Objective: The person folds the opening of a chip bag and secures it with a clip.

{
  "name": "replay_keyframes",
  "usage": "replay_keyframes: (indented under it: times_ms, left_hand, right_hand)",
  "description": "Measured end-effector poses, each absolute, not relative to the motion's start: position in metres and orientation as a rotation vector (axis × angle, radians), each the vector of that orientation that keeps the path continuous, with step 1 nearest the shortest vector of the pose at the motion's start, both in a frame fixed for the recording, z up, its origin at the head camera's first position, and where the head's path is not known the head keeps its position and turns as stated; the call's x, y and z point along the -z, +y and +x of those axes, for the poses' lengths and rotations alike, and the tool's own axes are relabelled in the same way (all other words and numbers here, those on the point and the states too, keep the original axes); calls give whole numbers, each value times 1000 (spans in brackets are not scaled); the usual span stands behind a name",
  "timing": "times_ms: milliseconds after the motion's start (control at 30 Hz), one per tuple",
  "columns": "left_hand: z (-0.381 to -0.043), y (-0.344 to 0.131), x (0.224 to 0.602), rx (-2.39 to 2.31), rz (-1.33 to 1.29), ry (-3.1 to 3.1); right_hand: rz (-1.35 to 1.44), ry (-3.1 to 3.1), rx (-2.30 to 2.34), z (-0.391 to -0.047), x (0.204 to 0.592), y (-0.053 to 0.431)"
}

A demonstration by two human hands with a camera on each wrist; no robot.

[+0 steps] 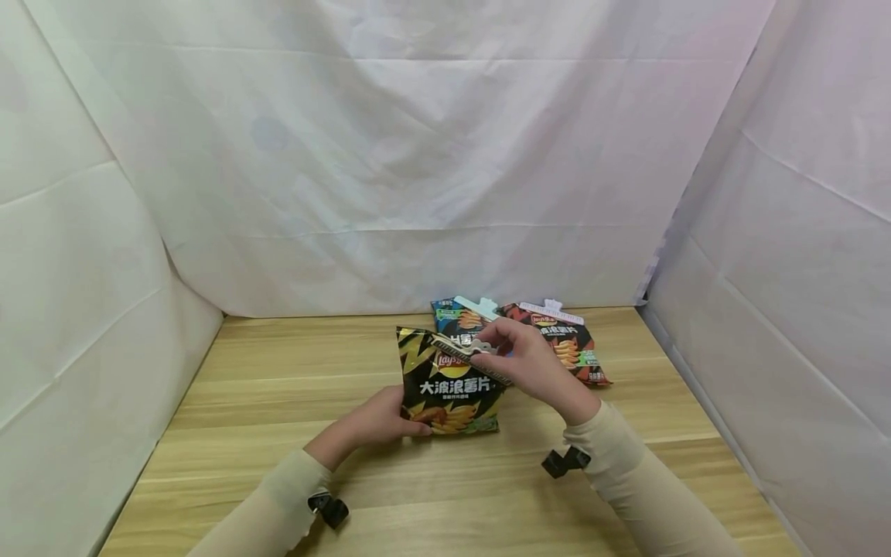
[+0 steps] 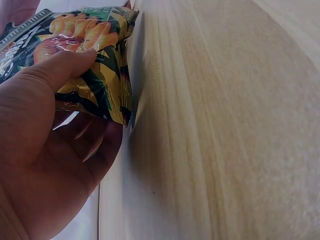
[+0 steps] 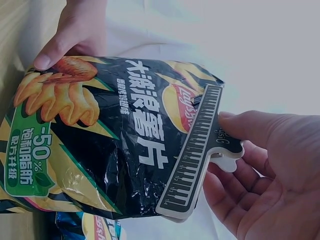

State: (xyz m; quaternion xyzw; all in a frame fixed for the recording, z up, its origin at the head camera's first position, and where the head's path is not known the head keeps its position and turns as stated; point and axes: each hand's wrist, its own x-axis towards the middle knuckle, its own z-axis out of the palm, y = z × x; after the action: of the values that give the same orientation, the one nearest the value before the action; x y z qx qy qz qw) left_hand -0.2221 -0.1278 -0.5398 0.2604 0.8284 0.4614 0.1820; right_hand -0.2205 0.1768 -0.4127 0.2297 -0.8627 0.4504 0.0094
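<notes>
My left hand [image 1: 372,422] holds a black and yellow chip bag [image 1: 455,389] upright by its lower left corner. In the left wrist view the thumb lies over the front of the bag, with the other fingers behind it. At the bag's top, my right hand [image 1: 539,367] pinches a black bag clip [image 3: 192,155] by its handles. Piano keys are printed along that clip, which sits slanted across the upper edge of the bag. How far its far side reaches behind the bag is hidden.
Behind the held bag lie a blue chip bag [image 1: 445,313] with a pale clip [image 1: 476,307] and a red and black chip bag [image 1: 578,340] with a white clip [image 1: 553,312]. White cloth [image 1: 418,155] encloses the wooden table [image 1: 278,371] at the back and sides.
</notes>
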Motion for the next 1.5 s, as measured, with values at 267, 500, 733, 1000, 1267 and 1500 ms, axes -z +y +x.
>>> replay_keyframes:
  times_ms: [267, 500, 733, 1000, 1267, 1500]
  left_hand:
    - [-221, -131, 537, -1338, 721, 2284]
    - [-226, -154, 526, -1364, 738, 2301]
    - [-235, -182, 512, -1393, 701, 2317]
    - [-247, -218, 503, -1396, 586, 2333]
    - [-256, -258, 501, -1441, 485, 2295]
    - [-255, -282, 495, -1440, 376, 2332]
  right_hand:
    - [728, -2669, -1450, -223, 412, 177]
    - [787, -2618, -1438, -238, 405, 164]
    - [793, -2658, -1443, -268, 401, 142]
    - [766, -2664, -1499, -303, 405, 107]
    - [771, -2652, -1503, -334, 411, 65]
    - [792, -2700, -1444, -354, 410, 30]
